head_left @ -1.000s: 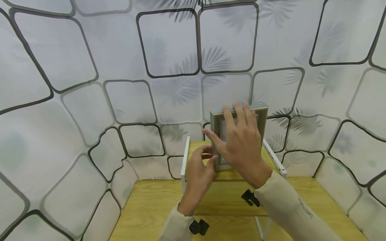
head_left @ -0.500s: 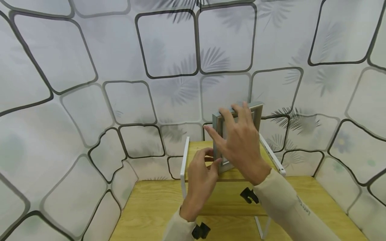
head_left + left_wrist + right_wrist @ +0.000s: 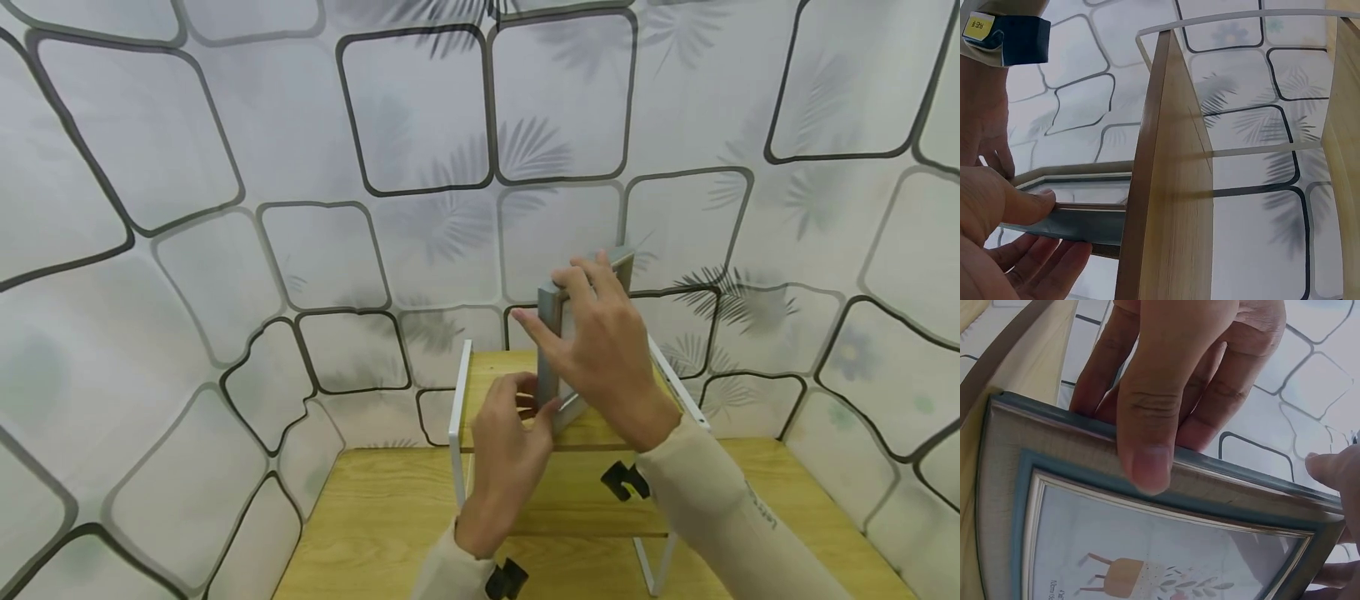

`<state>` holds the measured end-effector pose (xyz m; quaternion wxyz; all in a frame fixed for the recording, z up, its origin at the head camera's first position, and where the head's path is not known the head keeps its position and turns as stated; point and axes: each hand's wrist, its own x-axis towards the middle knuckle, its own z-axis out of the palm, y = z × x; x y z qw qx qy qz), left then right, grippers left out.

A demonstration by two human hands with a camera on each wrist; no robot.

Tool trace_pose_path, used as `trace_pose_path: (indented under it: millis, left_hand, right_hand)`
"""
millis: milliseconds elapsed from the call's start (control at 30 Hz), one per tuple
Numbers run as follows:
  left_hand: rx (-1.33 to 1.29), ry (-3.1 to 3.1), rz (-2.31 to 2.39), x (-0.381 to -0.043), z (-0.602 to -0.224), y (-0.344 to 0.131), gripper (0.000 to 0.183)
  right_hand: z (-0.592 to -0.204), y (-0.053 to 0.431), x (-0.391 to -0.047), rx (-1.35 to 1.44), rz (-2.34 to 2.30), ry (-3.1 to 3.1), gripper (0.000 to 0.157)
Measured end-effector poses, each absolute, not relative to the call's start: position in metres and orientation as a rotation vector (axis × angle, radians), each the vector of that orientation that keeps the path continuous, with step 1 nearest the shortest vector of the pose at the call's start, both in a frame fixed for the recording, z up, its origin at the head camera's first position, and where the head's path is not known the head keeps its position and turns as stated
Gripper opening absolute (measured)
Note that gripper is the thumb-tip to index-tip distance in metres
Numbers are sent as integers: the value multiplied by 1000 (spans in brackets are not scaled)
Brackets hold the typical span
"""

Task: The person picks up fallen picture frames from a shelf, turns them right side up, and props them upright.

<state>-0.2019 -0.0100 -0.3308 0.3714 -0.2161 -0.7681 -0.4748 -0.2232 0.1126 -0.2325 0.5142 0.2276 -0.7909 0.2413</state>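
Observation:
A silver-grey picture frame (image 3: 547, 358) stands on the wooden top (image 3: 495, 364) of a small shelf, turned at an angle. My left hand (image 3: 510, 450) grips its left side low down, thumb in front and fingers behind. In the left wrist view, that thumb and fingers pinch the frame's side (image 3: 1091, 226). My right hand (image 3: 611, 354) holds the top edge with bent fingers, its thumb sticking out to the left. A print of a footed pot with leaves (image 3: 1129, 578) shows inside the frame in the right wrist view. Part of the frame is hidden behind my right hand.
White metal rails (image 3: 461, 392) edge the shelf on both sides. It stands on a wooden table (image 3: 375, 500). Patterned fabric walls (image 3: 435, 250) surround it at the back and sides. Black clips (image 3: 626, 481) sit by both cuffs.
The picture frame has turned, so its left side now faces me more and its front faces right. Both hands turn with it; the left hand has shifted slightly right, the right fingers are more bent.

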Motion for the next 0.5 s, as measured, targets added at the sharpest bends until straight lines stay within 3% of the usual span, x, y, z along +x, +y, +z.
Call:
trace_pose_path:
  millis: [500]
  left_hand:
    - [-572,-1917,-1108,-197,-330,0,24]
  right_hand:
    - [-231,128,-227,677,669,-1892,50]
